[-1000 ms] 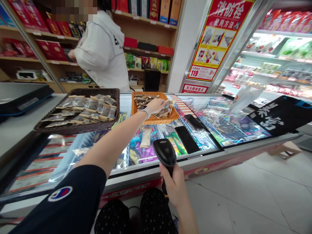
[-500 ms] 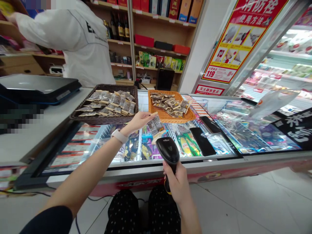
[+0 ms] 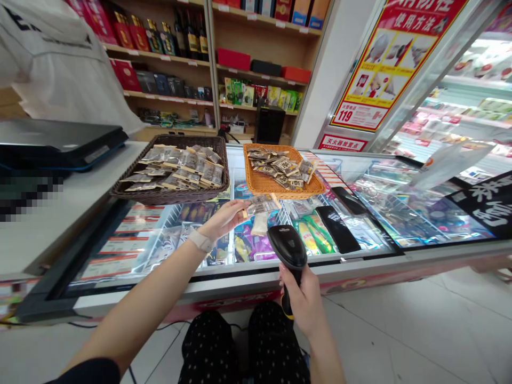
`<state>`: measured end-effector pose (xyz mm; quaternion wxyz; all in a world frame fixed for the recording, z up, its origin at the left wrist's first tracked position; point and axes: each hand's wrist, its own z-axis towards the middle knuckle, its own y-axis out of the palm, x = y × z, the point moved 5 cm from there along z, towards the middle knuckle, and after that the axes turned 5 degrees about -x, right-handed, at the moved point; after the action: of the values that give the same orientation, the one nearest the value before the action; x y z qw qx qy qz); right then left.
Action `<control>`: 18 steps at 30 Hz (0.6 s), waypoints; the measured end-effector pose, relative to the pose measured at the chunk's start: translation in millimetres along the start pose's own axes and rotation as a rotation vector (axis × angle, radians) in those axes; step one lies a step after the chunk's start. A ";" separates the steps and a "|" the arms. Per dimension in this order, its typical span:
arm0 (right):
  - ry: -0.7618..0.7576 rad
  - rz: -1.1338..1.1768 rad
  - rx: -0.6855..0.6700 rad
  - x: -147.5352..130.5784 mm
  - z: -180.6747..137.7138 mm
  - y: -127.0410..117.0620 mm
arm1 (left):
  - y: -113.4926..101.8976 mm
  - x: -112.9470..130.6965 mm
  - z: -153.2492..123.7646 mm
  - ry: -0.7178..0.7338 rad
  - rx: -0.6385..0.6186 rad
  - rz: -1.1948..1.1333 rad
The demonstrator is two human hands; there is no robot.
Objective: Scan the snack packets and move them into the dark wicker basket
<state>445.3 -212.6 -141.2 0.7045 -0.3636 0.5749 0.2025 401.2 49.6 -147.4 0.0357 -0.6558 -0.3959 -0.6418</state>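
Observation:
My left hand (image 3: 226, 217) pinches one end of a small clear snack packet (image 3: 262, 205), held nearly level above the freezer glass. In my right hand (image 3: 303, 293) is a black barcode scanner (image 3: 288, 248), gripped by its handle with its head toward the packet. Just beyond the packet stands an orange woven basket (image 3: 258, 184) with several brown-and-cream packets (image 3: 286, 170) in it. To its left, a dark brown wicker basket (image 3: 160, 196) is heaped with similar packets (image 3: 186, 165). What is printed on the held packet is too small to read.
Two dark phones (image 3: 338, 229) lie on the chest freezer's glass (image 3: 244, 160), right of the scanner. A dark flat device (image 3: 60, 141) sits on the left counter (image 3: 80, 208). Behind, a person in a white top (image 3: 76, 80) stands before shelves of bottles (image 3: 192, 40). Cables run along the floor.
My left hand has turned the packet from hanging down to nearly level. The scanner sits slightly farther right in view. The person in white has shifted left.

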 end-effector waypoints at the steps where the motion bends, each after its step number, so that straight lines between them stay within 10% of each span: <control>1: -0.002 -0.005 -0.009 -1.1 0.0 -0.1 | 1.8 -1.1 -1.8 -0.018 -0.009 -0.024; 8: -0.007 -0.054 -0.067 -12.1 -3.0 8.0 | 22.1 -10.5 -10.3 -0.026 -0.217 0.034; 18: -0.060 -0.146 -0.026 -19.3 -3.1 14.0 | 14.2 -1.8 -10.7 0.189 -0.077 0.170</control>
<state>428.4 -203.2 -126.8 0.7294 -0.4074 0.5229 0.1690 400.8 33.1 -140.7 0.1020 -0.6245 -0.3090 -0.7101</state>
